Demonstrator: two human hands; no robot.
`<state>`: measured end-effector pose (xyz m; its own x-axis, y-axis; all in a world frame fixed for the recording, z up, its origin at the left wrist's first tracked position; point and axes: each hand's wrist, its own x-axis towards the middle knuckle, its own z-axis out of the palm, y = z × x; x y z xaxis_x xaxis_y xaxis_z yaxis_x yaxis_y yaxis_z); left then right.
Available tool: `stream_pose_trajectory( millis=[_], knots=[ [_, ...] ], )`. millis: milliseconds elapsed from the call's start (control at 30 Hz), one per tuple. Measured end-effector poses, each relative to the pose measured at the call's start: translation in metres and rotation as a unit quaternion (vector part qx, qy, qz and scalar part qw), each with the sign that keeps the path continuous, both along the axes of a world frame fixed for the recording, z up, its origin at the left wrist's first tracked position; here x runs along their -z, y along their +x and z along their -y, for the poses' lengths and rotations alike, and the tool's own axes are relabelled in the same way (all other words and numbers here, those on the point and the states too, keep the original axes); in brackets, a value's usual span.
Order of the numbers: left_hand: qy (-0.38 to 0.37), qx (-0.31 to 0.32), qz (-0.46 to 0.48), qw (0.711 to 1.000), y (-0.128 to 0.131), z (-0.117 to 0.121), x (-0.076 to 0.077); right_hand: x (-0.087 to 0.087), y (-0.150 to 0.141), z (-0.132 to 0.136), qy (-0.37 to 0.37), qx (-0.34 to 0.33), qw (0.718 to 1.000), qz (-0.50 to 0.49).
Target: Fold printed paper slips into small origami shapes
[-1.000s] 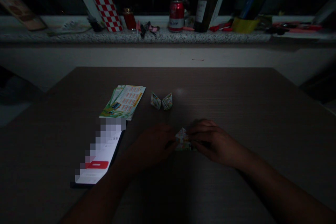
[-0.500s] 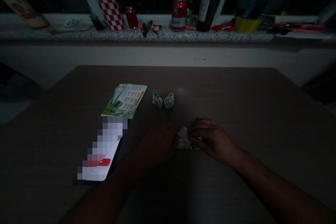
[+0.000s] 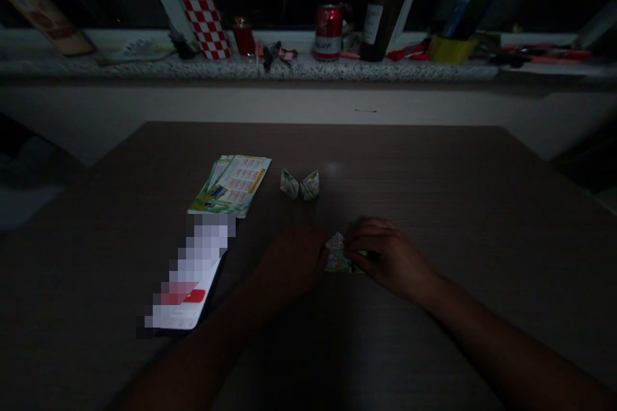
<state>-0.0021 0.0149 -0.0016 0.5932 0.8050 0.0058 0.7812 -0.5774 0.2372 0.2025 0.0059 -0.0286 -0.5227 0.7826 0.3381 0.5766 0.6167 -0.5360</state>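
Note:
Both my hands are on a small folded paper (image 3: 339, 259), printed green and white, with a pointed top. My left hand (image 3: 297, 258) grips its left side; the fingertips are partly lost in shadow. On the right side, my right hand (image 3: 383, 252) pinches the paper between thumb and fingers. Beyond my hands stand two folded paper pieces (image 3: 290, 185), side by side and pointed at the top. To their left lies a stack of printed calendar sheets (image 3: 236, 183).
A lit phone (image 3: 186, 314), its screen partly blurred out, lies left of my left forearm. Along the granite windowsill (image 3: 299, 72) stand a red can (image 3: 328, 32), a dark bottle (image 3: 380, 19), a red-and-white checked container (image 3: 205, 19) and a yellow holder (image 3: 452, 49). The room is dim.
The view has shifted slightly. My hands stay on the folded paper, with hardly any movement; its right lower part looks slightly more covered or folded.

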Motion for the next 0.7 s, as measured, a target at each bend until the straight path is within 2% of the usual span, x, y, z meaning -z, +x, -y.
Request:
stream_pose_trajectory(
  millis=[467, 700],
  knots=[
    [-0.029, -0.009, -0.042, 0.999, 0.0044, 0.0028, -0.0018, 0.0, 0.0002, 0.0009, -0.003, -0.002, 1.0, 0.018],
    [-0.033, -0.011, -0.045, 0.998, 0.0055, 0.0022, -0.0007, 0.0002, -0.0037, 0.0012, 0.005, 0.018, 1.0, 0.025]
  ],
)
